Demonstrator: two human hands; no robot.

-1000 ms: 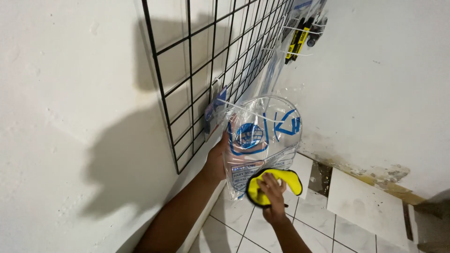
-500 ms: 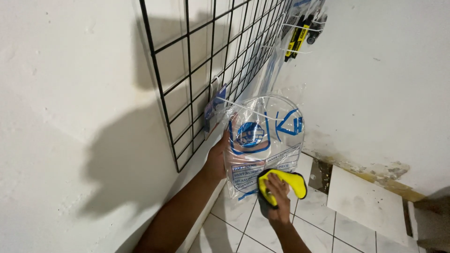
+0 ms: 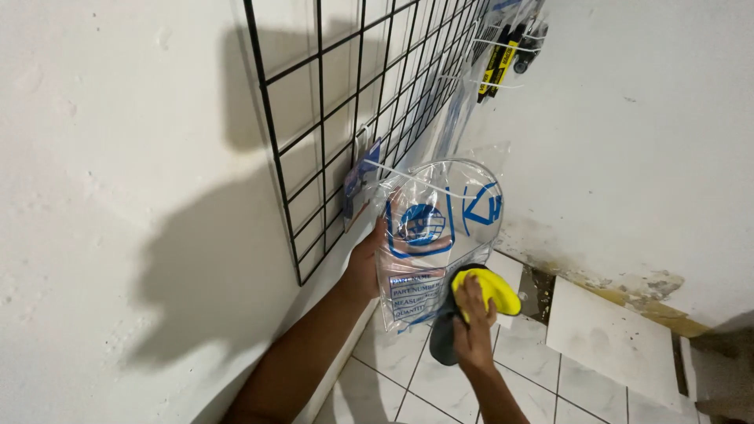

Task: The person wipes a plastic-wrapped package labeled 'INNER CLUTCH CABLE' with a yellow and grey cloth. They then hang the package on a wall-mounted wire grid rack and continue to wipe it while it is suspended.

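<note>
The left hand grips the edge of a clear plastic bag with blue print, its fingers closed behind the film, holding it up just beside the black wire grid on the white wall. The right hand presses a yellow-and-grey pad against the bag's lower front, fingers curled over it.

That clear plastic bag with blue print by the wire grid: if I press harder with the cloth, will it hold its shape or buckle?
The clear bag will probably buckle: it is thin, creased film. It looks light, so it may swing unless the left hand behind it braces it. Its glossy surface suggests the yellow cloth in the right hand could slide easily.
</note>
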